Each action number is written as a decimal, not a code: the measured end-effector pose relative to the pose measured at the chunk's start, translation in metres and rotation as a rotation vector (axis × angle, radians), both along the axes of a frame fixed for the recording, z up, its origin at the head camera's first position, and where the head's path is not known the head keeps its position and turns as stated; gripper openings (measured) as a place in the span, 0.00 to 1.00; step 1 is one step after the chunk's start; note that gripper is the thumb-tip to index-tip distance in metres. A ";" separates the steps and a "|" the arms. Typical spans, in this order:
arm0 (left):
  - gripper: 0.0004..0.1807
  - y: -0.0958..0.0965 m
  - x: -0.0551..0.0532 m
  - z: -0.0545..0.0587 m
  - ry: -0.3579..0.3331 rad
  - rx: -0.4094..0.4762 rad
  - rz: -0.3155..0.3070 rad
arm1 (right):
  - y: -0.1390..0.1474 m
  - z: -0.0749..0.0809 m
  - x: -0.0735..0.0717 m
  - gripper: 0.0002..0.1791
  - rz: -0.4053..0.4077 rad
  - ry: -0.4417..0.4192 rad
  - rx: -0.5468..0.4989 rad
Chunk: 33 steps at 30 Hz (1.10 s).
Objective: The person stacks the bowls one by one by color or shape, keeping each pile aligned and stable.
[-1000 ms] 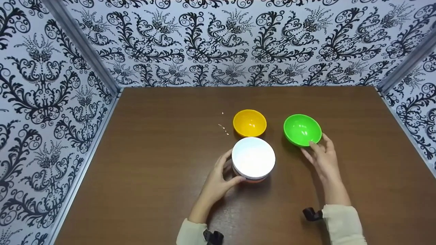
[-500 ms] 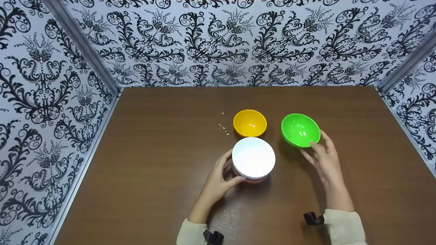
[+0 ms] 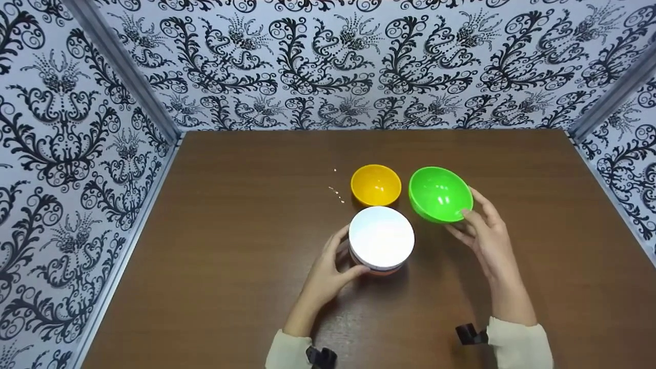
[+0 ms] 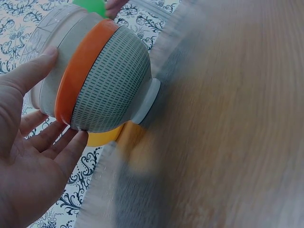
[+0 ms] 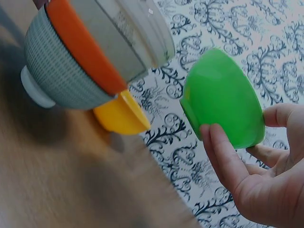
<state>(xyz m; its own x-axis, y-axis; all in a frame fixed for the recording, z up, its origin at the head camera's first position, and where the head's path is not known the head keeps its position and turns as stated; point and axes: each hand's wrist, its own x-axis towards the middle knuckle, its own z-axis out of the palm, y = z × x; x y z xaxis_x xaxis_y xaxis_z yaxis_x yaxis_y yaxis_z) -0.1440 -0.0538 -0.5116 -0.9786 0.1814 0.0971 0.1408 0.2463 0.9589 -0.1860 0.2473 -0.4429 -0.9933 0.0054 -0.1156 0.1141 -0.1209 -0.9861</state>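
Observation:
My left hand [image 3: 324, 277] grips the near-left side of a stack of nested bowls [image 3: 382, 237], thumb in front and fingers round the far side. The stack's inside is bright white in the head view. In the left wrist view, its lowest bowl [image 4: 111, 80] shows green dashes, a pale foot and an orange band; whitish rims rise above. My right hand [image 3: 489, 233] holds a green bowl [image 3: 438, 192] by its near-right edge, thumb at the rim and fingers underneath. That bowl is tilted and raised off the table. A yellow bowl [image 3: 376, 184] sits just behind the stack.
Small pale bits [image 3: 336, 192] lie left of the yellow bowl on the brown wooden table [image 3: 246, 230]. Patterned panels [image 3: 328, 61] border the table at the back and both sides.
My right hand has carried the green bowl leftward, closer to the yellow bowl and the stack, tilting it more. My left hand and the stack have stayed in place.

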 end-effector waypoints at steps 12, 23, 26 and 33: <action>0.48 0.000 0.000 0.002 -0.012 0.008 -0.004 | -0.020 0.017 0.010 0.29 0.049 0.067 0.078; 0.48 0.000 0.000 0.002 -0.009 0.020 -0.003 | -0.036 0.025 0.013 0.26 0.074 0.105 0.159; 0.47 0.000 -0.001 0.001 0.005 0.037 -0.005 | -0.041 0.025 0.011 0.25 0.070 0.148 0.216; 0.46 0.000 0.000 -0.002 0.008 0.080 -0.013 | -0.051 0.024 0.010 0.22 0.051 0.205 0.425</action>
<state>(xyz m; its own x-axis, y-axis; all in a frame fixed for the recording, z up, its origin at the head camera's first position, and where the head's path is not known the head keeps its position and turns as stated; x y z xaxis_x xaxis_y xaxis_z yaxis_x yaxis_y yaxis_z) -0.1443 -0.0539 -0.5135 -0.9753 0.1856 0.1200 0.1516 0.1666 0.9743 -0.1760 0.1960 -0.4191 -0.9956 -0.0396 0.0849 -0.0929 0.2985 -0.9499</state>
